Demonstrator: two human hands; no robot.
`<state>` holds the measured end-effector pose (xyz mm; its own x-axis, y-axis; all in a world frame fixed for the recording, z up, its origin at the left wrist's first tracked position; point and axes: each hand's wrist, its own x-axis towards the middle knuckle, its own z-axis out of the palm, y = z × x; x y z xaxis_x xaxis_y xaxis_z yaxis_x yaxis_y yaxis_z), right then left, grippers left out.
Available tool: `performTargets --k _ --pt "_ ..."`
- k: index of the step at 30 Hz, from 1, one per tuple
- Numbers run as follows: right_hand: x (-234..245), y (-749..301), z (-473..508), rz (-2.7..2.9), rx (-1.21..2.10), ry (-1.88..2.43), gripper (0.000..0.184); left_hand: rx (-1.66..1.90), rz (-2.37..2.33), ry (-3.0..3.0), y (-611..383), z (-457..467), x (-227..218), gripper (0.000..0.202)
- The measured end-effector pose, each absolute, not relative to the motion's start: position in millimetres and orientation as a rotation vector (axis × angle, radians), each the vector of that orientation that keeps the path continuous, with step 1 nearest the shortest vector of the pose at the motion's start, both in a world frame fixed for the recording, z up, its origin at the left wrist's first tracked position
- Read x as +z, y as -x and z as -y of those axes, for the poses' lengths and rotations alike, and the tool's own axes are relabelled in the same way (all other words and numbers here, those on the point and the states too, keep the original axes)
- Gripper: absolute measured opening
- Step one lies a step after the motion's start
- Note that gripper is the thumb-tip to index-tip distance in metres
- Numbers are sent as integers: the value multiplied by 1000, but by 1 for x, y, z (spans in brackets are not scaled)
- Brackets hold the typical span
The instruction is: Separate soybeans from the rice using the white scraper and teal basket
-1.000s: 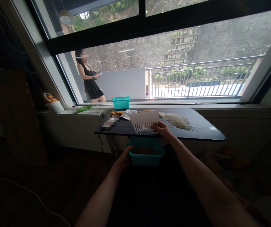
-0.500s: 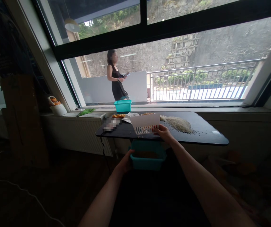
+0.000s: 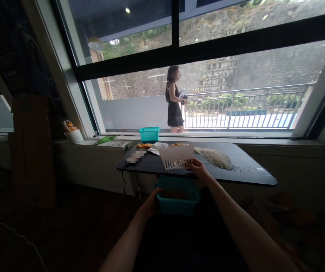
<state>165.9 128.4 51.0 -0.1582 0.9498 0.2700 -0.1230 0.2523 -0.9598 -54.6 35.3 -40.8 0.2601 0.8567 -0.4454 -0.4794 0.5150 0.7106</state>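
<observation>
My left hand (image 3: 152,203) is closed on the left rim of a teal plastic bin (image 3: 178,207), held below the table's front edge near my lap. Brown loose material lies in the bin's dim inside. At the table's near edge, my right hand (image 3: 198,168) pinches the lower right corner of a white slotted plate (image 3: 176,152), which stands tilted with its slots downward. Behind the plate, a heap of tan kernels (image 3: 178,144) shows in part. A pale grain pile (image 3: 216,158) spreads to the right, with small pieces scattered around it.
The dark table (image 3: 250,174) stands against the window sill. On its left lie crumpled white paper (image 3: 158,148), an orange item (image 3: 144,146) and a blurred object (image 3: 135,155). A second teal bin (image 3: 149,134) sits behind. Beyond the glass is a person (image 3: 175,102).
The person outside has walked to the right. My view has tilted slightly upward, so the table sits lower in it. Both hands keep their holds on the bin and the slotted plate.
</observation>
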Motion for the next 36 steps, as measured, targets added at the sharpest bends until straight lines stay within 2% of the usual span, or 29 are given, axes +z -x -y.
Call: performTargets --k 12,30,36 --pt "56 -169 -122 1374 1177 879 41 947 -937 -490 54 -37 -43 44" --pt "53 -171 -123 1335 1183 893 34 942 -905 -488 56 -42 -52 51" --pt "52 -170 -123 1303 1199 881 36 938 -908 -492 55 -38 -47 48"
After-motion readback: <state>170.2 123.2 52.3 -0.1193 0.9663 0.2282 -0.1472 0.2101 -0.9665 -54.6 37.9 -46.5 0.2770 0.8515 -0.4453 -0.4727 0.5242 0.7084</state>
